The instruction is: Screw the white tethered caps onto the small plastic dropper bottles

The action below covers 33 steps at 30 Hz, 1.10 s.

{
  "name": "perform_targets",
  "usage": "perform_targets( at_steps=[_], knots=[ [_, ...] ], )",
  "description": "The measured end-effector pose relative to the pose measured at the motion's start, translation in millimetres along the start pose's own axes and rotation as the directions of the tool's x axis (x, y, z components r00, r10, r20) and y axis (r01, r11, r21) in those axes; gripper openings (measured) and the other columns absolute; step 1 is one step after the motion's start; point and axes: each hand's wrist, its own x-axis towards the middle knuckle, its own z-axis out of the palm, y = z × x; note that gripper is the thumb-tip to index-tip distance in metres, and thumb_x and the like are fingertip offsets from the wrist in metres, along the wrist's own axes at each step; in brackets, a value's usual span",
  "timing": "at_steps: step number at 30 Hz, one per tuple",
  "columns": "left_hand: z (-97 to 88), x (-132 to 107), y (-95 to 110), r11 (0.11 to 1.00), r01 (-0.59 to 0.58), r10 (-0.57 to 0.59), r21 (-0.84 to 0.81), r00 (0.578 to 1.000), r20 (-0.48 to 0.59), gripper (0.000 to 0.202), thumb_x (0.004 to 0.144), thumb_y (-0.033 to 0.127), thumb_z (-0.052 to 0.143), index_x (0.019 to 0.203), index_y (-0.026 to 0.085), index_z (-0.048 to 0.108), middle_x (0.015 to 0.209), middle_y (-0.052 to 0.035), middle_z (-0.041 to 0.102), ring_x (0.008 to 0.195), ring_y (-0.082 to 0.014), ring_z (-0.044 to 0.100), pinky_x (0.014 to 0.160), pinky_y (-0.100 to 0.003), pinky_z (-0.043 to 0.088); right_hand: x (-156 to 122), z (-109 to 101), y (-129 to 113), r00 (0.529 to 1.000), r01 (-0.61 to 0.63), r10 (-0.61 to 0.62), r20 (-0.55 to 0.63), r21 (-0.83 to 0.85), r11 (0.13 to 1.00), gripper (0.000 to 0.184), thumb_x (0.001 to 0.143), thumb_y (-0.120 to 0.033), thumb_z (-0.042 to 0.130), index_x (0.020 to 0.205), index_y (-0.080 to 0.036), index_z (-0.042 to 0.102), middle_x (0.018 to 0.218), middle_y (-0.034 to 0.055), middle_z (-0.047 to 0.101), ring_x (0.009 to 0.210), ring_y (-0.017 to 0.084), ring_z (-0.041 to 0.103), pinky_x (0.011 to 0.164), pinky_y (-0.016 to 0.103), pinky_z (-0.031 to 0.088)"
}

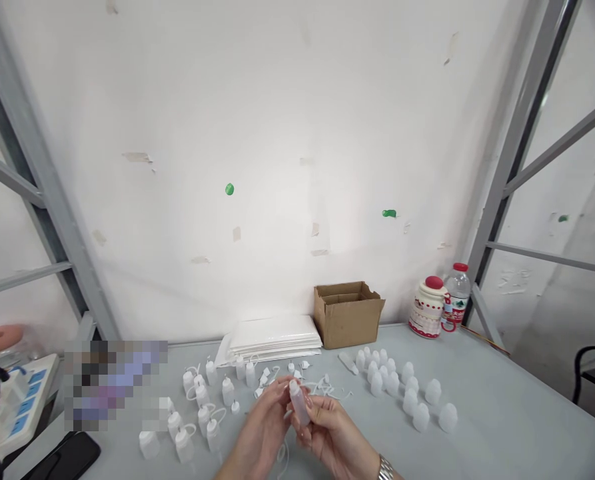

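Observation:
A small translucent plastic squeeze bottle (300, 404) is tilted in front of me, its neck up. My right hand (327, 423) grips its body between thumb and fingers. Curled fingers of my left hand (267, 420) meet the bottle's left side near the neck; their tips are partly hidden. Behind my hands lie loose white caps (264, 379) with thin straps. To the left stand several capped small bottles (213, 435), some with needle-like tips and looped straps. On the right, several frosted bottles (411, 402) stand in loose rows, with one bottle (348, 363) lying on its side.
On the grey table (502, 427), a stack of white sheets or envelopes (272, 337) and an open cardboard box (352, 323) sit by the wall. A decorated jar (427, 310) and a water bottle (458, 293) stand back right. A phone (70, 460) and power strip (27, 400) lie left.

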Motion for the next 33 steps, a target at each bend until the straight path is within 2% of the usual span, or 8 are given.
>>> perform_targets(
  at_steps=[5,10,15,19,25,29,33],
  knots=[
    [7.2,-2.4,-0.3,0.985,-0.055,0.057,0.164,0.998,-0.008,0.02,0.073,0.035,0.062,0.079,0.016,0.06,0.068,-0.0035,0.063,0.054,-0.0112,0.051,0.053,-0.023,0.039,-0.3,0.0,1.0,1.0,-0.001,0.001,-0.019,0.003,1.0,0.025,0.062,-0.03,0.076,0.065,-0.008,0.064,0.057,0.0026,0.057,0.046,0.006,0.046,0.047,0.018,0.032],
    [-0.5,1.9,-5.0,0.972,-0.073,0.085,0.222,0.995,-0.047,0.024,0.067,0.037,0.067,0.081,0.017,0.063,0.065,-0.0013,0.062,0.053,-0.0104,0.051,0.058,-0.024,0.039,-1.6,3.8,-3.2,0.998,-0.002,0.0,-0.067,-0.042,0.999,0.028,0.061,-0.035,0.075,0.064,-0.009,0.065,0.057,0.0013,0.056,0.045,0.005,0.043,0.048,0.018,0.031],
    [-3.9,2.6,-4.1,0.941,-0.15,0.165,0.303,0.986,-0.025,0.025,0.065,0.036,0.069,0.082,0.017,0.065,0.069,-0.0018,0.062,0.063,-0.0143,0.052,0.067,-0.027,0.04,-3.0,6.1,-6.4,0.986,0.063,-0.098,-0.133,-0.244,0.968,0.032,0.061,-0.042,0.073,0.056,-0.012,0.065,0.052,-0.0007,0.051,0.048,0.007,0.041,0.05,0.021,0.031],
    [1.6,-0.1,0.6,0.917,-0.18,0.194,0.355,0.981,-0.004,0.023,0.067,0.037,0.067,0.08,0.018,0.065,0.077,-0.0033,0.063,0.073,-0.0177,0.053,0.069,-0.028,0.039,-1.4,2.8,-3.1,0.95,0.121,-0.235,-0.204,-0.452,0.884,0.033,0.064,-0.047,0.068,0.058,-0.015,0.069,0.051,-0.0017,0.048,0.052,0.01,0.04,0.053,0.023,0.034],
    [1.0,0.9,2.3,0.976,-0.105,0.108,0.194,0.994,-0.005,0.026,0.071,0.039,0.062,0.084,0.017,0.064,0.068,-0.0019,0.057,0.059,-0.0133,0.047,0.05,-0.024,0.035,1.7,0.1,-0.1,0.975,0.143,-0.214,-0.067,-0.553,0.821,0.033,0.064,-0.047,0.068,0.083,-0.021,0.072,0.065,0.0005,0.057,0.057,0.011,0.046,0.059,0.026,0.04],
    [1.9,-1.5,3.2,0.994,-0.082,0.078,0.075,0.995,0.054,0.018,0.073,0.03,0.058,0.084,0.017,0.064,0.08,-0.0043,0.057,0.064,-0.0142,0.049,0.053,-0.027,0.037,0.6,2.9,-2.4,0.96,0.142,-0.26,-0.108,-0.613,0.777,0.03,0.063,-0.046,0.069,0.081,-0.022,0.073,0.063,0.0002,0.055,0.058,0.012,0.046,0.057,0.025,0.041],
    [1.2,0.3,0.4,0.997,-0.077,0.075,0.03,0.996,0.047,0.017,0.074,0.023,0.053,0.086,0.018,0.064,0.087,-0.0047,0.057,0.069,-0.0154,0.05,0.057,-0.029,0.038,0.2,3.0,-2.1,0.941,0.149,-0.313,-0.128,-0.673,0.724,0.028,0.064,-0.046,0.068,0.077,-0.022,0.074,0.061,0.0001,0.052,0.058,0.013,0.047,0.057,0.025,0.042]
  ],
)
